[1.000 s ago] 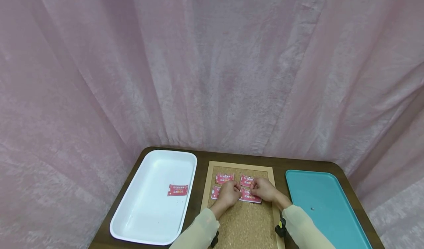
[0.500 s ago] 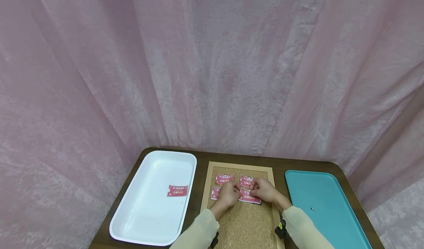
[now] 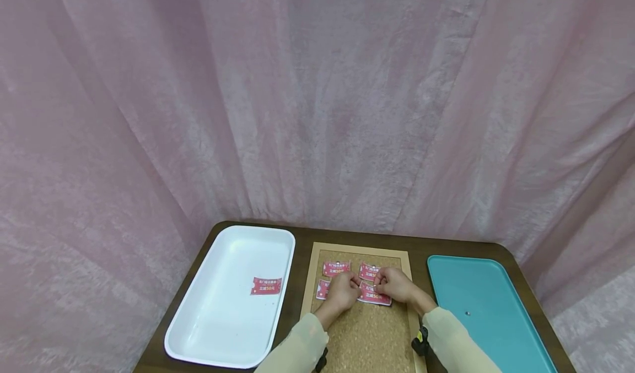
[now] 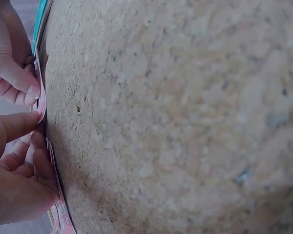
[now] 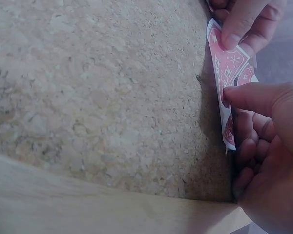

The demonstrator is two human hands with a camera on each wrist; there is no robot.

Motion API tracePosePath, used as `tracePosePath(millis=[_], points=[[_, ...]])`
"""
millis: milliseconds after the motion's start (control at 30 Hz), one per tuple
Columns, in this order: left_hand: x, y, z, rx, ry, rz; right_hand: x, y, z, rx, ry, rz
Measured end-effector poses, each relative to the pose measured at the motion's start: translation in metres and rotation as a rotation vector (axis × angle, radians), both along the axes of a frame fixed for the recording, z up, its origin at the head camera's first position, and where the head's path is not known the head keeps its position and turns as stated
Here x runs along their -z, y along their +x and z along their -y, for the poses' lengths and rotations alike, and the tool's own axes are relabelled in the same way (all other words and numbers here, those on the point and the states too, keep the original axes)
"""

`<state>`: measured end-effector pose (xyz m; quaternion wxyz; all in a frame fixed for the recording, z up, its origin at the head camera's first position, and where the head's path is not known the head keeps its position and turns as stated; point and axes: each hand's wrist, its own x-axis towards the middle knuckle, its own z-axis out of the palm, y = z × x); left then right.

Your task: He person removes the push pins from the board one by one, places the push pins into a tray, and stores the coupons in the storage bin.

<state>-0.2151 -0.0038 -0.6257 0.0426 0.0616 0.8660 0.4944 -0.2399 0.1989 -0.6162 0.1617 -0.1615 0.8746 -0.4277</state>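
Observation:
A red paper coupon (image 3: 375, 297) with white edges lies on the cork board (image 3: 369, 337), held between both hands. My left hand (image 3: 342, 292) pinches its left end, with the thumb on the printed face in the right wrist view. At the upper middle of the same coupon (image 5: 228, 66), my right hand (image 3: 396, 285) pinches with thumb and curled fingers; a tiny bright spot shows by the thumb tip. Its lower edge bows up from the cork. More coupons sit above and left: one upper left (image 3: 335, 268), one upper right (image 3: 368, 270), and one (image 3: 322, 289) partly behind my left hand.
A white tray (image 3: 220, 318) to the left of the board holds one red coupon (image 3: 265, 286) and some tiny dark specks. On the right, a teal tray (image 3: 483, 287) carries a small metallic piece (image 3: 468, 313). A pink curtain (image 3: 317, 114) hangs behind the dark wooden table (image 3: 347, 235).

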Motion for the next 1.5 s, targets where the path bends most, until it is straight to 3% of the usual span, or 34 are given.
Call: tracePosePath(millis=[367, 700, 1033, 1300, 1500], points=[[0.0050, -0.0027, -0.0011, 0.002, -0.014, 0.001, 0.0003, 0.0027, 0.0007, 0.004, -0.001, 0.014], [0.0016, -0.0017, -0.0004, 0.007, -0.023, -0.017, -0.0020, 0.0040, 0.0007, 0.004, -0.016, 0.009], [0.0020, -0.0010, -0.0002, -0.002, -0.023, -0.025, -0.0023, 0.0061, -0.0014, -0.004, -0.097, 0.023], [0.0020, 0.0004, -0.0015, -0.006, -0.007, -0.024, 0.0001, 0.0070, -0.0031, 0.010, -0.089, 0.026], [0.0027, -0.0001, -0.0005, -0.014, 0.013, -0.018, -0.0004, 0.0079, -0.0040, -0.015, -0.169, 0.013]])
